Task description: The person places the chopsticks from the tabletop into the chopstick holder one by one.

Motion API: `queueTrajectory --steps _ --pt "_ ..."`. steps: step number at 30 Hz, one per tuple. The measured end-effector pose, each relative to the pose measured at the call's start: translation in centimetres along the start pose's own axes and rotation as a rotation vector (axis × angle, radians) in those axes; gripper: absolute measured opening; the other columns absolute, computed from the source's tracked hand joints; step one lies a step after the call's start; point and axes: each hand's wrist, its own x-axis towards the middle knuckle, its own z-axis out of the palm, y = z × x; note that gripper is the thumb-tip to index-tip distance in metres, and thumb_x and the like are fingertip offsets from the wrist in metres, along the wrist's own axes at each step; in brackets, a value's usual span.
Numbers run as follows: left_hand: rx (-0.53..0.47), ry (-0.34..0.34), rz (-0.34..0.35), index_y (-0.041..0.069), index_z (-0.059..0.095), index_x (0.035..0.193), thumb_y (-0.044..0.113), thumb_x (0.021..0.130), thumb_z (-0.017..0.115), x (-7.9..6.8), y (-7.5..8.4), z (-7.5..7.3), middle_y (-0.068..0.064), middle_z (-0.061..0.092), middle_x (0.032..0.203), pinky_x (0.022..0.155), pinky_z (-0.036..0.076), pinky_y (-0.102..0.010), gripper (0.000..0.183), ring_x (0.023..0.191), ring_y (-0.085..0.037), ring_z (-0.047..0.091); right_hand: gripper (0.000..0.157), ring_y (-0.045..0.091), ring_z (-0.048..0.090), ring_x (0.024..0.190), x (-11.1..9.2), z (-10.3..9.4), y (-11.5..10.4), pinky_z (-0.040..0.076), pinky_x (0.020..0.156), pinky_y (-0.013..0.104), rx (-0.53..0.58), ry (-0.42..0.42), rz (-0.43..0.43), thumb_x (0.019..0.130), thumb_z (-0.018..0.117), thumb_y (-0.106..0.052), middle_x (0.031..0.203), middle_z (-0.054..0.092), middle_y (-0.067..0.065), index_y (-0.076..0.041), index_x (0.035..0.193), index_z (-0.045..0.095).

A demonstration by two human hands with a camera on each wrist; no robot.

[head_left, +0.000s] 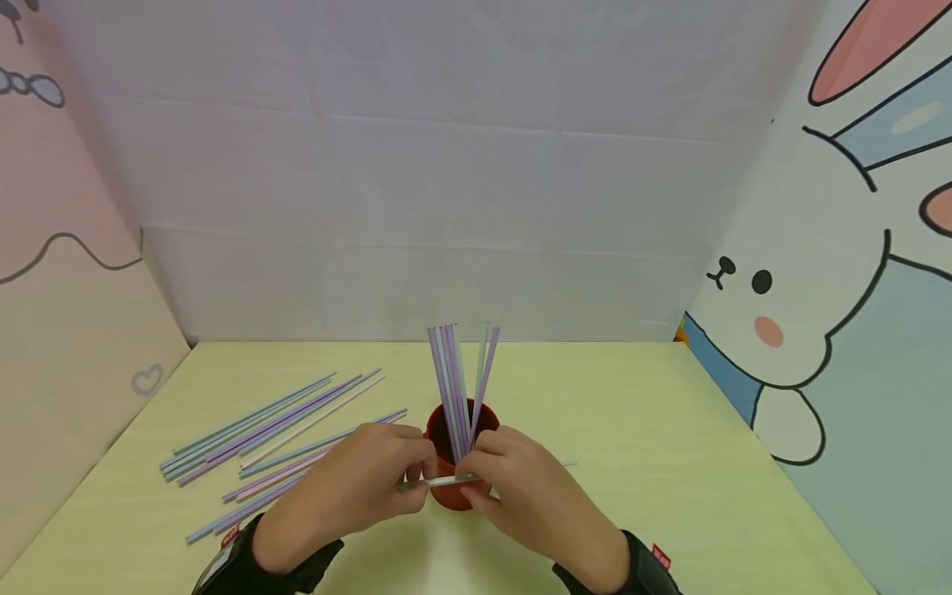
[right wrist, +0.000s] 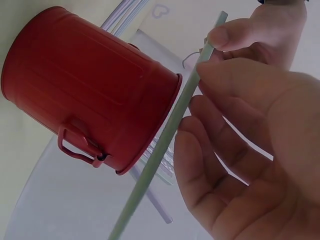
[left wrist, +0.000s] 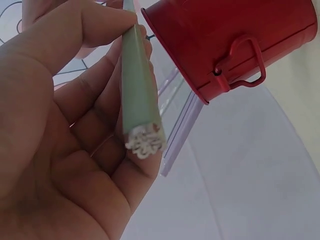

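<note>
A thin pale green stick (head_left: 446, 480) lies roughly level across the front of a small red metal bucket (head_left: 450, 498). My left hand (head_left: 364, 471) pinches it near its left end; that end shows a white, folded-looking core in the left wrist view. Further along, my right hand (head_left: 524, 487) holds the same stick (right wrist: 155, 155) between thumb and fingers. Inside the bucket several lavender, pale blue and pale green sticks (head_left: 449, 372) stand upright, leaning a little apart. The bucket's wire handle lug (right wrist: 77, 145) shows in the right wrist view.
Left of the bucket, several loose sticks (head_left: 268, 426) in blue, lavender, pink and white lie slantwise on the pale yellow table (head_left: 632, 413). A white sheet (head_left: 446, 182) hangs behind. Printed panels with cartoon figures stand at both sides, a rabbit (head_left: 811, 314) on the right.
</note>
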Motion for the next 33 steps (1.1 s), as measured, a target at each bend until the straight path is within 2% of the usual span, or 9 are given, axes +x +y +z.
queueTrajectory --steps 6,12,14,17,19,23,25,28,33 --pt "-0.012 0.006 -0.005 0.025 0.060 0.077 0.010 0.077 0.068 0.1 0.3 0.1 0.017 0.053 0.075 0.051 0.040 -0.018 0.017 0.060 -0.001 0.045 0.016 0.006 0.046 0.077 0.0 0.1 0.0 0.044 0.067 0.015 -0.060 -0.017 0.020 0.076 0.081 -0.015 0.085 0.057 -0.010 -0.017 0.085 0.068" --pt "-0.028 0.015 0.012 0.026 0.061 0.077 0.010 0.078 0.070 0.2 0.4 0.1 0.018 0.054 0.076 0.051 0.041 -0.017 0.019 0.061 -0.001 0.046 0.016 0.006 0.046 0.076 0.0 -0.1 0.1 0.045 0.066 0.015 -0.087 -0.059 0.029 0.076 0.081 -0.014 0.083 0.056 -0.010 -0.017 0.084 0.068" --pt "-0.042 0.022 0.024 0.027 0.062 0.079 0.014 0.081 0.071 0.3 0.4 0.0 0.020 0.054 0.077 0.053 0.042 -0.017 0.016 0.063 -0.002 0.048 0.016 0.006 0.046 0.074 0.0 -0.2 0.2 0.044 0.065 0.015 -0.101 -0.067 0.024 0.076 0.081 -0.014 0.082 0.056 -0.010 -0.017 0.084 0.068" --pt "-0.079 0.063 0.037 0.030 0.064 0.084 0.024 0.086 0.072 0.3 -0.1 -0.4 0.022 0.055 0.080 0.057 0.045 -0.018 0.010 0.068 -0.002 0.051 0.016 0.006 0.045 0.073 -0.1 -0.7 0.4 0.043 0.063 0.016 -0.105 -0.078 0.018 0.077 0.080 -0.013 0.081 0.055 -0.011 -0.018 0.084 0.067" --pt "-0.096 0.122 0.031 0.031 0.064 0.090 0.029 0.089 0.069 0.3 -0.7 -0.8 0.023 0.055 0.082 0.060 0.048 -0.020 0.006 0.071 -0.001 0.052 0.017 0.005 0.045 0.073 -0.2 -1.2 0.6 0.043 0.062 0.015 -0.076 -0.083 0.022 0.077 0.079 -0.013 0.082 0.055 -0.011 -0.019 0.085 0.066" --pt "-0.104 0.265 -0.051 0.029 0.065 0.102 0.025 0.092 0.066 0.3 -2.6 -1.0 0.022 0.058 0.088 0.063 0.051 -0.023 0.011 0.073 0.002 0.053 0.018 0.002 0.047 0.075 -0.2 -2.5 1.0 0.046 0.065 0.015 0.019 -0.079 0.048 0.079 0.077 -0.012 0.085 0.056 -0.014 -0.021 0.089 0.065" --pt "-0.119 0.297 -0.109 0.028 0.063 0.109 0.026 0.092 0.066 0.4 -3.6 -0.7 0.021 0.060 0.093 0.066 0.052 -0.023 0.017 0.077 0.003 0.055 0.019 0.001 0.049 0.077 -0.2 -3.2 1.1 0.048 0.067 0.015 0.075 -0.071 0.065 0.081 0.077 -0.012 0.086 0.056 -0.015 -0.022 0.091 0.064" --pt "-0.213 0.282 -0.183 0.026 0.058 0.122 0.037 0.090 0.067 0.8 -4.8 0.2 0.016 0.060 0.105 0.075 0.053 -0.026 0.035 0.088 0.000 0.058 0.020 0.000 0.052 0.077 0.1 -4.2 1.2 0.051 0.068 0.017 0.171 -0.035 0.073 0.082 0.075 -0.011 0.088 0.056 -0.016 -0.023 0.094 0.064" --pt "-0.446 0.195 -0.277 0.026 0.045 0.136 0.050 0.081 0.072 1.4 -6.1 2.0 0.007 0.053 0.127 0.090 0.049 -0.037 0.066 0.108 -0.013 0.056 0.022 0.002 0.057 0.074 1.1 -5.9 0.6 0.054 0.063 0.022 0.329 0.078 0.064 0.082 0.073 -0.005 0.087 0.059 -0.011 -0.019 0.096 0.063"
